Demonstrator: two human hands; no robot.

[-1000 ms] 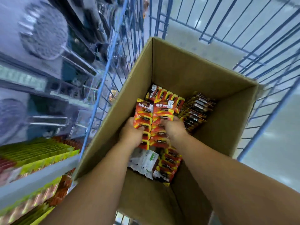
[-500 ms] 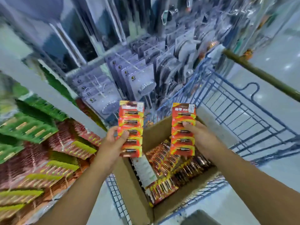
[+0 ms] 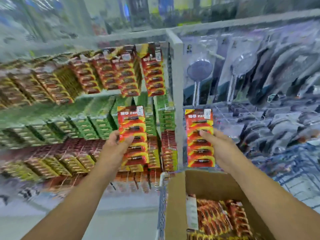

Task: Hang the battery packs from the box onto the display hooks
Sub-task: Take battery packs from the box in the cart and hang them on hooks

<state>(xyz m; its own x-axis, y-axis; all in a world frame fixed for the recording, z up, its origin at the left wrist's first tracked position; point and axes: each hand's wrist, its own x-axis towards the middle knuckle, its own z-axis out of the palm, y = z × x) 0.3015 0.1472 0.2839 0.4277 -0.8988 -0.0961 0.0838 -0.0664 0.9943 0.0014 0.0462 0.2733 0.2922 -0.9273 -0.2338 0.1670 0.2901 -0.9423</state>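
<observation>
Rows of red and green hanging packs (image 3: 110, 75) are filling the display on the left. The left hand (image 3: 115, 146) is pinching one red battery strip (image 3: 133, 135) upright before them, its grip closed on the strip's edge. The right hand (image 3: 220, 146) is gripping a second strip (image 3: 200, 137) likewise. Below it, the cardboard box (image 3: 176, 196) is holding more packs (image 3: 218, 217) inside a wire cart (image 3: 161, 208).

Each hand (left hand (image 3: 115, 146), right hand (image 3: 218, 149)) grips a red battery strip (image 3: 133, 135) (image 3: 199, 137) before the blurred display, box (image 3: 176, 196) near right.
</observation>
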